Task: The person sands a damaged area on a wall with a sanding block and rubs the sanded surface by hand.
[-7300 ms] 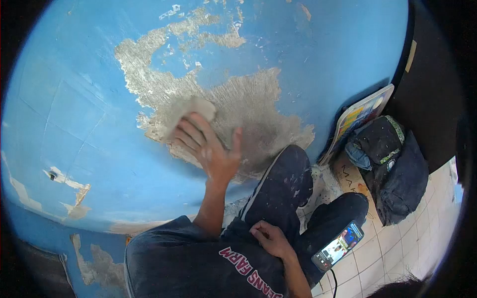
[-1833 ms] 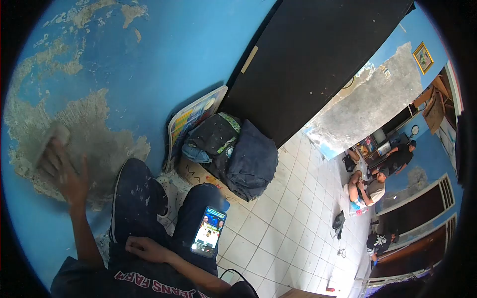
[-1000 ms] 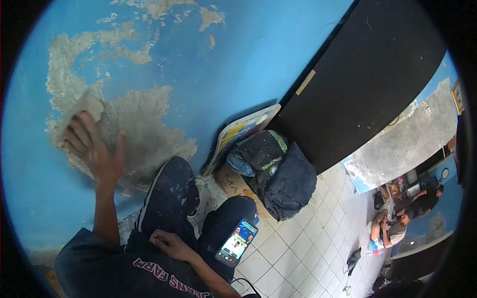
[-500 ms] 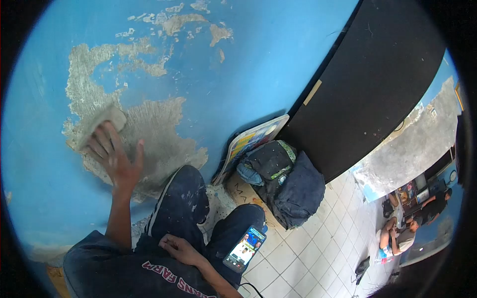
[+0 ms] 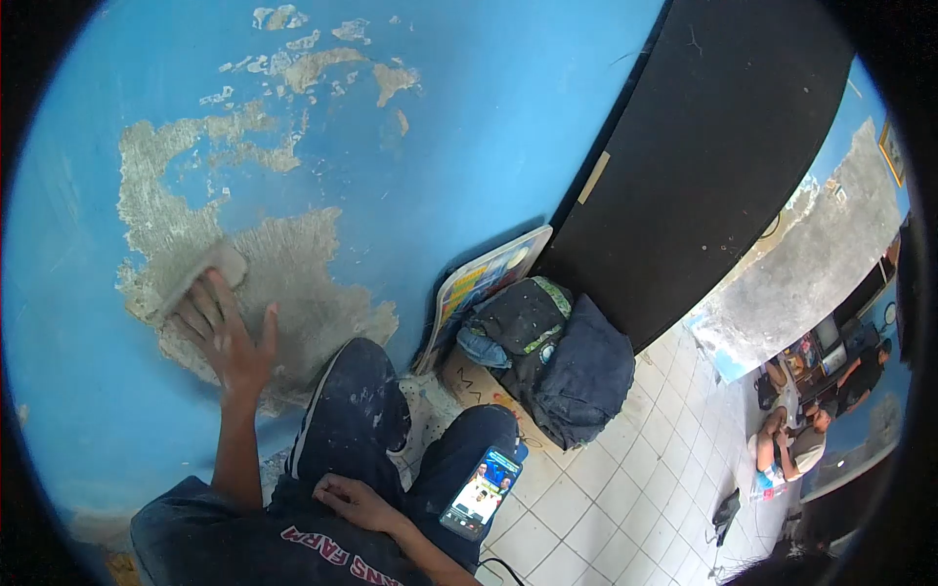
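My left hand (image 5: 230, 347) presses a flat grey pad (image 5: 230, 266), which looks like a sanding pad, against the wall. Its fingers lie over the pad's near side, with the thumb off to the right. Around the pad is a rough bare grey patch (image 5: 283, 269) in the blue-painted wall (image 5: 459, 117). My right hand (image 5: 357, 500) rests in my lap, fingers loosely curled, with nothing visible in it. To its right, a phone (image 5: 479, 496) with its screen lit lies on my leg.
A dark bag (image 5: 581, 376) sits on a cardboard box (image 5: 479, 379) beside a leaning colourful board (image 5: 489, 278). Behind stands a large black panel (image 5: 703, 146). White floor tiles (image 5: 576, 488) stretch right, where people (image 5: 806, 449) sit in the background. A cable (image 5: 503, 566) runs near my leg.
The view has shifted a little, so the wall and panel appear further left. My left hand and the pad have moved slightly on the grey patch. The right hand stays in my lap.
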Available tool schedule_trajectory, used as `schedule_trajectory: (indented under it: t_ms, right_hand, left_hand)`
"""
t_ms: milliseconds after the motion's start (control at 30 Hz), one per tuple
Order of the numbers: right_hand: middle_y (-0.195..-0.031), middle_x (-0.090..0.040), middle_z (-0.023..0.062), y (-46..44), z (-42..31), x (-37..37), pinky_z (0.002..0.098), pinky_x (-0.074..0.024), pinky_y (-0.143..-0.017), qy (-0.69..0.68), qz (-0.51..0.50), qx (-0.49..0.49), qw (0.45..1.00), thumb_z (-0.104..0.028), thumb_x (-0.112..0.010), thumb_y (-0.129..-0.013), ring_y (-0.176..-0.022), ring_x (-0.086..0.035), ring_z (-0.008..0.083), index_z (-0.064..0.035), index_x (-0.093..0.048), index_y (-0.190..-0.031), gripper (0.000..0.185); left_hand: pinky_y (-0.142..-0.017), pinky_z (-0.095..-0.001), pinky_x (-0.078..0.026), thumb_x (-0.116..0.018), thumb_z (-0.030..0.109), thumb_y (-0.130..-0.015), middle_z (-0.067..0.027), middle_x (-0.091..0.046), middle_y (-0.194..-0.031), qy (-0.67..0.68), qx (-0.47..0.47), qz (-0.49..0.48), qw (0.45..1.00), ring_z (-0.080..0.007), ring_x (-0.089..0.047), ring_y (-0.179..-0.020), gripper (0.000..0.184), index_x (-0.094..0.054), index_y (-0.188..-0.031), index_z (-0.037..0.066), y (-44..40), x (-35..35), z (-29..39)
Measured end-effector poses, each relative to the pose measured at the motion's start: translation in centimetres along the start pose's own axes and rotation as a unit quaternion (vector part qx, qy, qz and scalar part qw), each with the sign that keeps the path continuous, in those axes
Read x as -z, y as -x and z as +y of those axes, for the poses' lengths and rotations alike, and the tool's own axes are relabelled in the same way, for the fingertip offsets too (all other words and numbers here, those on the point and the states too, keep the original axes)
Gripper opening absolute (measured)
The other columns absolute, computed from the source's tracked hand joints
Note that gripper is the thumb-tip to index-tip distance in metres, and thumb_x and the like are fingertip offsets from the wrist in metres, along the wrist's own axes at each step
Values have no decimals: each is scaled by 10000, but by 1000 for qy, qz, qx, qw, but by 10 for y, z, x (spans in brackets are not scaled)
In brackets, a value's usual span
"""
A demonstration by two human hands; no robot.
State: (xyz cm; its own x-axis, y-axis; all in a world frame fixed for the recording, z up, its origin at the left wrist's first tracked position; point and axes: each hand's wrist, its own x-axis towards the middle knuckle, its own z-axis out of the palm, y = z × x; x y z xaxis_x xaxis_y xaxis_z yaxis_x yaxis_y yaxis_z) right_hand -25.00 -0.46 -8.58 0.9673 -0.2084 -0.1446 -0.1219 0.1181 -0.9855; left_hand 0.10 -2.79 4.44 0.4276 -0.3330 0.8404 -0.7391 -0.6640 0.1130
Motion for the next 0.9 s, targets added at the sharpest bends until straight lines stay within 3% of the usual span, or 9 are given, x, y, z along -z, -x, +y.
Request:
schedule_trajectory:
  t_ms: [167,233,367,467,533,667,733,867,900]
  right_hand:
    - [-902,-554,-22,-2,21,-3,223,-419,-711,-33,13,18,999,-172,-548,-1022,-812,-497,42,-32,-602,-1063,155]
    - [-919,-565,41,-1,15,-2,287,-443,-795,-16,0,24,1000,-222,-548,-1024,-856,-528,116,-39,-593,-1058,191]
    - [-922,-569,41,-1,5,0,282,-443,-795,0,-8,-12,1000,-218,-543,-1026,-856,-530,113,-32,-590,-1055,195]
    - [-925,-574,42,0,-1,0,281,-447,-803,-8,-11,-19,1000,-219,-542,-1025,-865,-539,114,-26,-589,-1057,201]
    - [-932,-575,36,2,-8,-1,283,-450,-814,-26,0,-9,1000,-192,-540,-1024,-869,-541,115,-19,-586,-1059,183]
    - [-945,-578,31,4,-6,1,286,-453,-829,-26,7,-14,1000,-160,-537,-1022,-895,-552,112,-14,-585,-1061,158]
    - [-956,-590,35,0,5,2,288,-457,-855,-41,-18,-26,999,-151,-534,-1023,-937,-561,109,-12,-586,-1064,153]
    - [-950,-598,40,1,-3,2,293,-460,-863,-39,-15,-15,999,-176,-531,-1027,-950,-561,106,-17,-589,-1069,175]
    - [-946,-596,38,1,-8,2,292,-460,-859,-36,-13,-29,999,-183,-530,-1028,-940,-557,105,-18,-590,-1071,181]
  left_hand:
    - [-1145,-656,-3,-627,484,-896,-301,-178,-1577,7,-25,-59,998,-526,-32,-1460,920,-171,-1564,46,20,-6,-8]
    - [-1144,-662,-15,-625,489,-892,-299,-180,-1577,0,5,4,1000,-516,-41,-1464,923,-175,-1563,44,4,4,-11]
    - [-1151,-648,1,-594,541,-910,-292,-105,-1595,-35,17,54,998,-511,-40,-1465,969,-98,-1567,31,-15,10,-11]
    - [-1150,-648,4,-579,553,-919,-290,-103,-1596,-21,-1,34,999,-504,-39,-1467,963,-93,-1568,33,6,-6,-5]
    - [-1147,-653,10,-576,562,-920,-291,-74,-1599,-16,-52,-102,993,-510,-13,-1465,965,-96,-1567,31,26,-13,-4]
    - [-1143,-657,14,-563,577,-922,-301,-74,-1594,-25,-40,-102,994,-523,7,-1459,964,-102,-1563,25,16,-3,-13]
    - [-1140,-662,18,-552,593,-922,-313,-98,-1586,-16,11,20,1000,-537,0,-1453,965,-111,-1560,17,-10,8,-11]
    - [-1138,-664,23,-551,603,-918,-315,-109,-1583,-3,28,66,997,-531,2,-1456,971,-118,-1559,16,-21,10,-4]
    - [-1137,-665,25,-554,606,-915,-313,-108,-1585,-16,9,23,1000,-531,1,-1456,977,-117,-1559,17,-12,4,-3]
